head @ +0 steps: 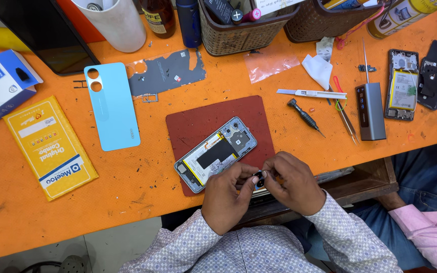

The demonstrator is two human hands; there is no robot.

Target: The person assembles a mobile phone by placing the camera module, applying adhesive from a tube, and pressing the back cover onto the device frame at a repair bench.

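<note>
Person, seen from above; both forearms and both hands in view.

Garment: long-sleeved shirt, pale lilac-white cloth with a small, regular checked or dotted print in blue-grey. The same print runs over both sleeves and the chest panel at the lower edge of the view.

Sleeves: full length, ending at the wrists in fitted cuffs of the same cloth; soft folds along the forearms.

Left hand (227, 196): bare, no glove; no ring or watch visible.

Right hand (295, 183): bare, no glove; no ring or watch visible.

Fingernails: short and unpainted where they show.
</note>
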